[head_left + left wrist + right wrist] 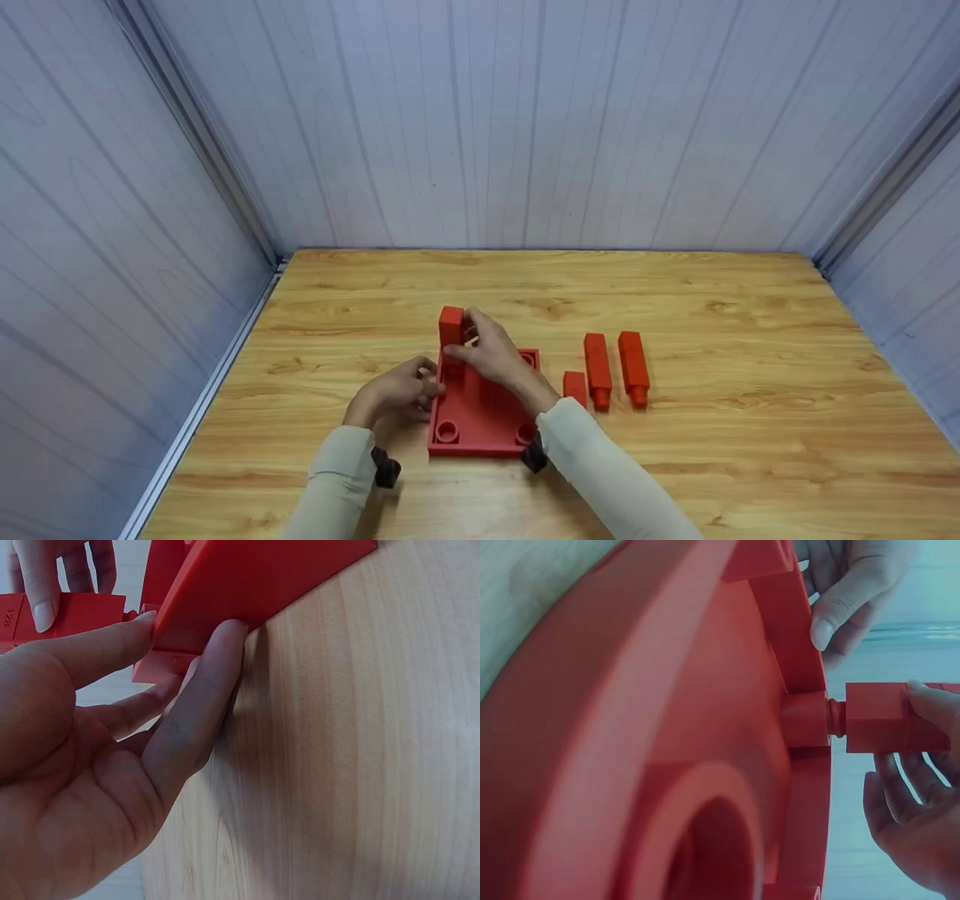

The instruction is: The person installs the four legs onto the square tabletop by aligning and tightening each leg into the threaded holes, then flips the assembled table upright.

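A red square base (487, 427) with raised rims and round corner sockets lies on the table, its inside facing up. Along its left rim, near the far-left corner, my left hand (397, 390) grips the base; the left wrist view shows the fingers against its outer wall. My right hand (491, 352) pinches a red square leg (451, 322) between thumb and fingers, upright over the far-left socket. The right wrist view shows the narrow threaded end of the leg (877, 718) at the mouth of the socket (806, 720), with some thread still exposed.
To the right of the base, two more red legs (598, 367) lie side by side, threaded ends toward me. Another red leg (574, 385) is partly hidden by my right forearm. The wood-grain table (712, 465) is bounded by pale panel walls (495, 127).
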The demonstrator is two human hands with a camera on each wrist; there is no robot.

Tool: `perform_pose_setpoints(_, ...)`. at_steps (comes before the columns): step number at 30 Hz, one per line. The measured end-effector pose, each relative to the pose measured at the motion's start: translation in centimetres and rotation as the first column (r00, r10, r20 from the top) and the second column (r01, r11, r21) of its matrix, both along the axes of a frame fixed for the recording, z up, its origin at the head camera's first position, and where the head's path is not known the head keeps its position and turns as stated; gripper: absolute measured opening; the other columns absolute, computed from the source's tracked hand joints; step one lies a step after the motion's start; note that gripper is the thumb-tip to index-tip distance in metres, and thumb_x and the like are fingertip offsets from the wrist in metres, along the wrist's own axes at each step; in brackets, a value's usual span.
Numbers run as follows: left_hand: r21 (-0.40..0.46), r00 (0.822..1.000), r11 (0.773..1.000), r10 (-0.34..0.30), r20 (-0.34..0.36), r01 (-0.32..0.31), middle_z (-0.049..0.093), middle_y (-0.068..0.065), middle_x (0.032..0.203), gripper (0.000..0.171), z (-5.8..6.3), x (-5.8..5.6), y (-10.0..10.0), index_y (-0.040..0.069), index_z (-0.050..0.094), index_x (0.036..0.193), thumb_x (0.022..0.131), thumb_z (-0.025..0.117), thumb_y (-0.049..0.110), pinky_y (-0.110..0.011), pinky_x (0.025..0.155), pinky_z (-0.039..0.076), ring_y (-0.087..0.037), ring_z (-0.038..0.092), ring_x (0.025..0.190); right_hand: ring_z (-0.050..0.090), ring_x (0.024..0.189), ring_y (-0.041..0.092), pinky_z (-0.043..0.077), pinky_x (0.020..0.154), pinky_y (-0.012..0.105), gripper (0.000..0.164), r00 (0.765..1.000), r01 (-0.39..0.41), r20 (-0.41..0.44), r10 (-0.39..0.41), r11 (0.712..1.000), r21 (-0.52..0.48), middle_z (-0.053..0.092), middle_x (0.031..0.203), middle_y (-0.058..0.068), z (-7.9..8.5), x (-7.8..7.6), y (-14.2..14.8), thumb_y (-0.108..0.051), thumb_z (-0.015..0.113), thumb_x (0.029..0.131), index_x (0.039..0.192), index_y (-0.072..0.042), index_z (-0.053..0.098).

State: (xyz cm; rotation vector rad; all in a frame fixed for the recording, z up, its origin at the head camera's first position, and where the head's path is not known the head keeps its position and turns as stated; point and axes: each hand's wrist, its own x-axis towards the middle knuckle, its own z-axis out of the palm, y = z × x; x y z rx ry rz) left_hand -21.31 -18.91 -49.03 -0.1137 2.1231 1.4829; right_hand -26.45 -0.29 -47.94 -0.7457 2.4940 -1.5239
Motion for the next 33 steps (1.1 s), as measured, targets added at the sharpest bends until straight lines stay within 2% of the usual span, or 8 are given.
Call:
perform_pose_setpoints(5,-0.014,1.000,1.000,0.000,0.005,0.000,0.059,-0.013,0.093,0.038,-0.06,0.02,0.03,0.006,0.044,0.126,0.093,0.060,0.013,-0.040,0.068,0.059,-0.021,0.062,0.075,0.058,0.093,0.019,0.051,0.080,0.032,0.040,1.000,0.022,-0.001,-0.022,0.999,0.026,0.060,0.106,0.005,-0.20,0.22,-0.14,-0.028,0.071,0.087,0.117,-0.011,0.051)
perform_pose_setpoints(8,-0.013,1.000,1.000,-0.004,0.003,0.004,0.060,-0.014,0.093,0.038,-0.11,-0.03,0.01,0.005,0.043,0.127,0.094,0.059,0.013,-0.040,0.069,0.059,-0.021,0.063,0.076,0.056,0.097,0.020,0.050,0.082,0.033,0.044,0.999,0.015,0.041,-0.016,0.999,0.029,0.058,0.109,0.004,-0.23,0.26,-0.19,-0.030,0.072,0.086,0.120,-0.012,0.050)
perform_pose_setpoints(12,-0.012,1.000,1.000,-0.007,0.004,0.007,0.060,-0.014,0.094,0.036,-0.20,-0.12,-0.07,0.005,0.043,0.126,0.094,0.058,0.012,-0.038,0.069,0.059,-0.022,0.063,0.077,0.054,0.112,0.023,0.048,0.094,0.039,0.051,0.989,-0.037,0.144,0.039,0.999,-0.018,0.057,0.122,0.004,-0.05,0.15,-0.07,-0.019,0.071,0.087,0.131,-0.014,0.046)
perform_pose_setpoints(15,-0.013,1.000,1.000,-0.007,0.002,0.007,0.061,-0.014,0.093,0.036,-0.21,-0.12,-0.13,0.005,0.043,0.126,0.094,0.058,0.012,-0.038,0.068,0.059,-0.022,0.064,0.077,0.050,0.123,0.025,0.043,0.102,0.044,0.059,0.981,-0.095,0.163,0.106,0.993,-0.076,0.054,0.131,0.008,0.13,0.02,0.10,-0.007,0.064,0.089,0.141,-0.014,0.039)
perform_pose_setpoints(18,-0.012,1.000,1.000,-0.003,0.004,0.003,0.061,-0.013,0.092,0.036,-0.19,-0.13,-0.15,0.005,0.043,0.126,0.094,0.058,0.012,-0.038,0.068,0.059,-0.022,0.064,0.077,0.049,0.125,0.023,0.042,0.104,0.043,0.062,0.977,-0.139,0.149,0.155,0.984,-0.111,0.053,0.135,0.010,0.18,-0.07,0.22,-0.001,0.058,0.091,0.146,-0.012,0.033)
perform_pose_setpoints(22,-0.005,1.000,1.000,-0.004,0.005,0.004,0.060,-0.014,0.094,0.036,-0.15,-0.16,-0.09,0.005,0.043,0.126,0.094,0.058,0.012,-0.038,0.068,0.059,-0.022,0.063,0.077,0.052,0.122,0.024,0.044,0.102,0.042,0.060,0.977,-0.148,0.130,0.166,0.979,-0.140,0.054,0.132,0.013,0.09,-0.04,0.18,-0.002,0.058,0.092,0.146,-0.008,0.033)
perform_pose_setpoints(29,0.008,1.000,1.000,-0.004,0.003,0.004,0.057,-0.013,0.096,0.037,-0.19,-0.22,-0.04,0.005,0.043,0.127,0.094,0.059,0.011,-0.038,0.067,0.059,-0.021,0.063,0.076,0.053,0.118,0.023,0.043,0.102,0.042,0.050,0.988,-0.087,0.113,0.101,0.989,-0.120,0.058,0.125,0.008,-0.19,-0.05,0.06,-0.011,0.066,0.089,0.135,-0.012,0.046)
perform_pose_setpoints(33,0.011,1.000,1.000,-0.003,0.002,0.003,0.057,-0.013,0.095,0.037,-0.25,-0.20,-0.13,0.005,0.044,0.126,0.093,0.059,0.011,-0.038,0.067,0.059,-0.022,0.063,0.076,0.058,0.106,0.020,0.047,0.095,0.038,0.040,0.994,-0.049,0.087,0.060,0.991,-0.122,0.062,0.116,0.006,-0.45,-0.12,0.12,-0.014,0.069,0.087,0.124,-0.012,0.053)
